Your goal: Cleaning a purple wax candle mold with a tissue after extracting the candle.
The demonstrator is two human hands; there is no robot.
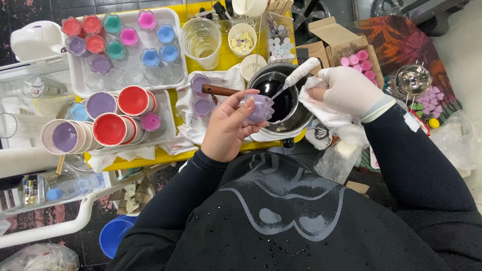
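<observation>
The small lilac flower-shaped mould [259, 107] sits in the bare left hand [230, 125], fingers curled round its side and thumb over the rim, so it is gripped firmly and tilted toward the dark pot [281, 98] just beyond it, probably so its contents or drips fall there. The gloved right hand [350, 90] is closed on a white-handled tool [299, 73] together with a white cloth [321, 104]; the tool's thin tip points down to the mould's edge, though whether it touches the mould or only hangs over the pot I cannot tell. The cloth bunched under that hand looks kept ready for wiping. The pot stands on the yellow bench [230, 57], its base hidden by the hands and more cloth. To the left lie paper cups [111, 118] on their sides, showing red and purple insides, and behind them a white tray [84, 78] holds small coloured moulds in rows, some of them clear and hard to make out. A clear measuring cup [201, 42] and a tub of small discs [242, 40] stand behind the pot. An open box of pink pieces [358, 61] sits to the right. The person's dark jumper covers the near bench edge, and the floor clutter is cut off by the frame.
</observation>
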